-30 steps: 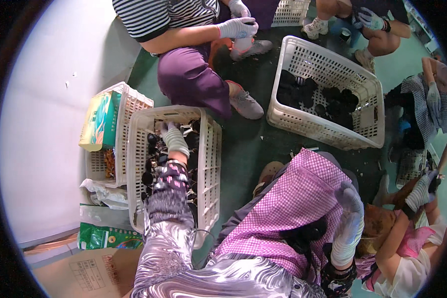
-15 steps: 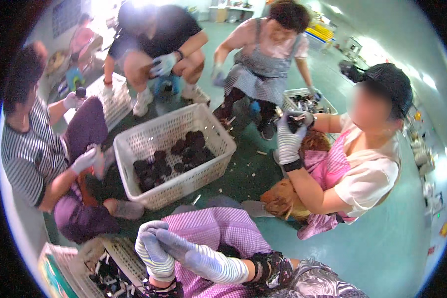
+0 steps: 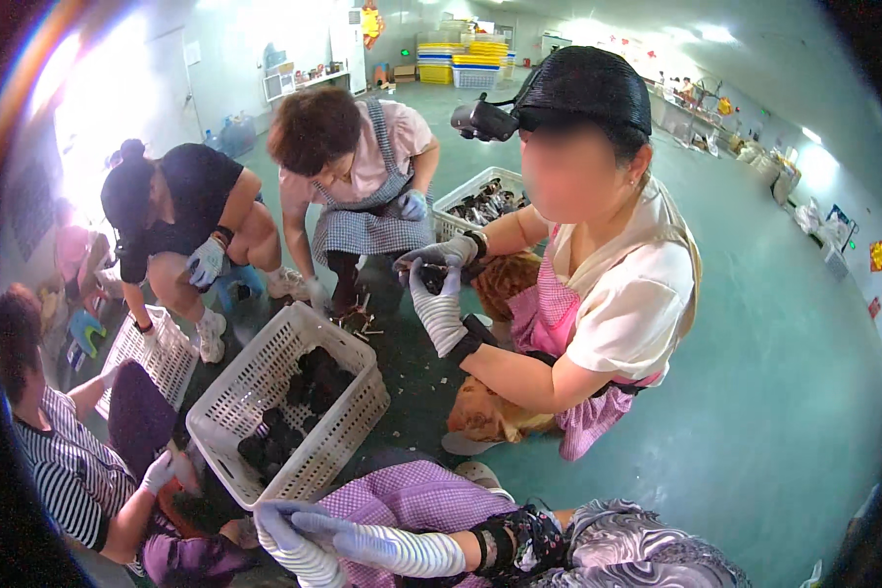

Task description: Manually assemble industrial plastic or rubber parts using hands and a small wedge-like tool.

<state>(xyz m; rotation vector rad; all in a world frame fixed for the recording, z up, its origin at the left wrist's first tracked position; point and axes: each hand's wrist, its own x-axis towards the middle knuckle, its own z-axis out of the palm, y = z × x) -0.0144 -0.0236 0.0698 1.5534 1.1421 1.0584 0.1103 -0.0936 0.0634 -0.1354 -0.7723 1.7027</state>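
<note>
My two hands in white striped gloves with bluish fingertips meet low in the picture, over my purple checked apron. My right hand reaches in from the patterned sleeve on the right, fingers stretched flat across my left hand, which rises from the lower edge. Neither hand shows anything in it. Just beyond them stands a white plastic basket with several dark lumps in it.
A person in a pink apron crouches opposite, gloved hands on a small dark lump. Three more people sit around the basket on the left and behind. A second basket stands further back, another lies at the left. The floor is green.
A second ago my left hand was down in a basket of dark lumps at my side. It has come out, both hands have joined over my lap, and the view has swung up.
</note>
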